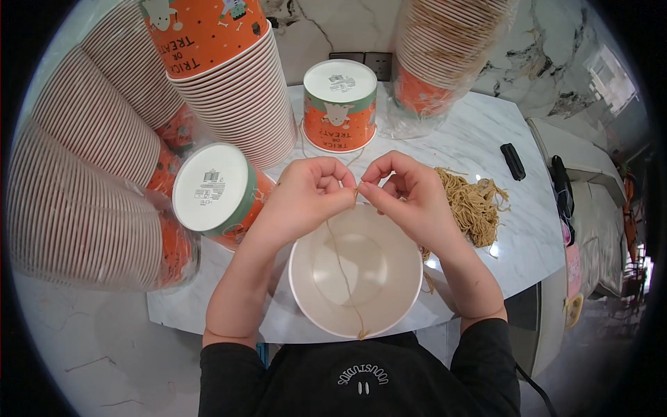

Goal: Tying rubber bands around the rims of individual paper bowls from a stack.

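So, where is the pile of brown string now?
In the head view, the pile of brown string lies on the marble table, right of the right hand and the open cup.

Bright, even indoor light, sharp centre, soft shadows, with strong fisheye bending and dark vignetted corners.

Cup stacks (229, 76), orange and white: upper ends cut off by the top edge, count not readable. Left-side stacks (76, 201): outer parts lost in the dark rim. String (342, 260): its upper end hidden between the pinched fingertips (351, 191) of both hands. Yarn pile (472, 205): near side covered by the right hand (410, 191). Right-hand room furniture (597, 208): blurred, warped, kind unclear.
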